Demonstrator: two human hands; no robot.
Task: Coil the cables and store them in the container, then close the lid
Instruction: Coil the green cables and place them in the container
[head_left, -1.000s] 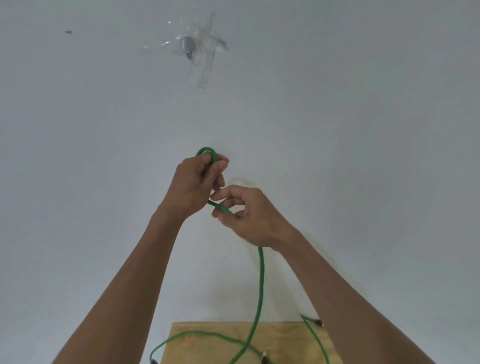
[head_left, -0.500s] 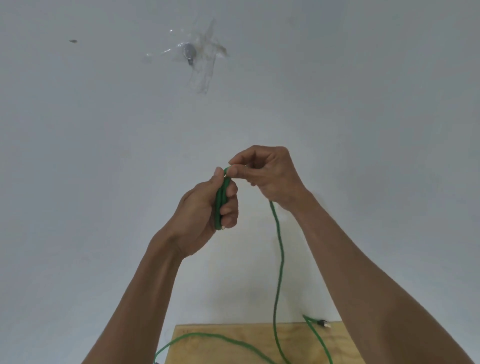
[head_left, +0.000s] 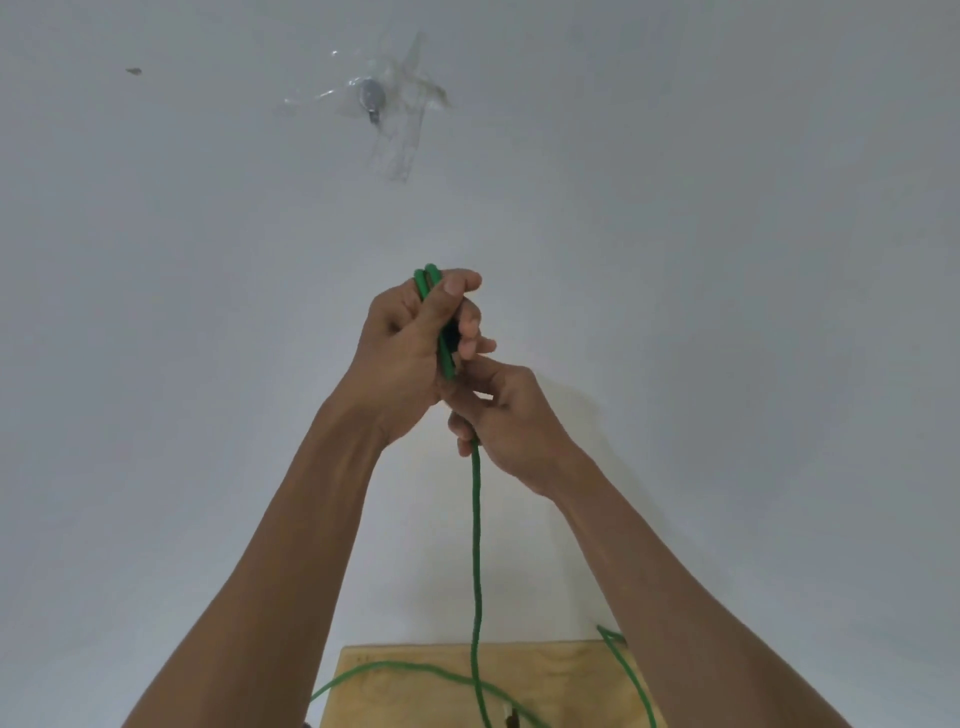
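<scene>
Left hand (head_left: 410, 343): clamps upright cable (head_left: 476, 545) loops.
Right hand (head_left: 498, 415): just below, pinches the hanging strand.
Strand axis: vertical, down to board (head_left: 415, 691).

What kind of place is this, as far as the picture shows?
Probably a plain indoor room or simple work area, though little shows: a bare white wall with something taped to it, and a small plywood table where a green cable trails.

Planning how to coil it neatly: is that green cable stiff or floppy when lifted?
Likely floppy: the green cable hangs limp below the right hand. Probably slightly springy: the left hand grips its loops. Seems light.
</scene>
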